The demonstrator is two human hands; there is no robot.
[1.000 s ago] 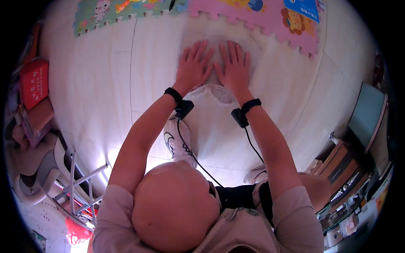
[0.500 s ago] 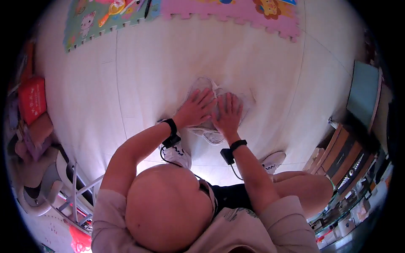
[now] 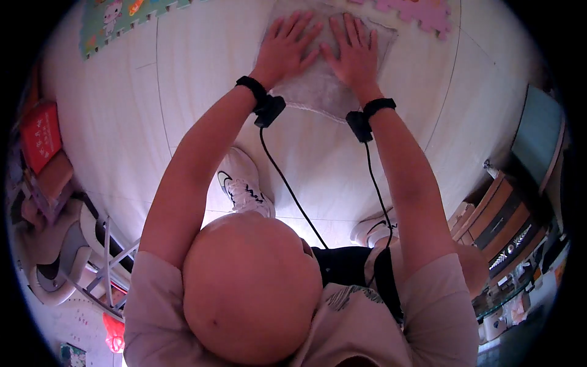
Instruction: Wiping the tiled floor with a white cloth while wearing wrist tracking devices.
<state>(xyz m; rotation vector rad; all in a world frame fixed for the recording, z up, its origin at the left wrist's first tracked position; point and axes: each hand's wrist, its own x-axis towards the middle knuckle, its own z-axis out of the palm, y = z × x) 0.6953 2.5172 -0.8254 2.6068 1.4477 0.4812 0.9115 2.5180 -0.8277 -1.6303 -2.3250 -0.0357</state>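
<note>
A greyish-beige cloth (image 3: 315, 95) lies spread on the pale floor, with a lighter stitched edge on the side closest to me. My left hand (image 3: 286, 49) rests flat on its left part, fingers spread and palm down. On the cloth's right part my right hand (image 3: 354, 54) is pressed down in the same way, fingers apart. The two thumbs point toward each other across a narrow gap. Neither hand grips anything. Both arms reach far forward, and each wrist wears a black strap with a small box and a cable.
Foam puzzle mats, green (image 3: 113, 27) and pink (image 3: 422, 13), lie at the far side. On the left are a red box (image 3: 41, 137) and a grey-white chair (image 3: 58, 263). A wooden drawer cabinet (image 3: 504, 220) stands on the right. My white shoe (image 3: 244, 183) is planted behind the cloth.
Both hands have slid forward, away from me, with the cloth under them. The cloth was bunched and now lies flatter and wider. My arms are stretched further out, and the view has shifted.
</note>
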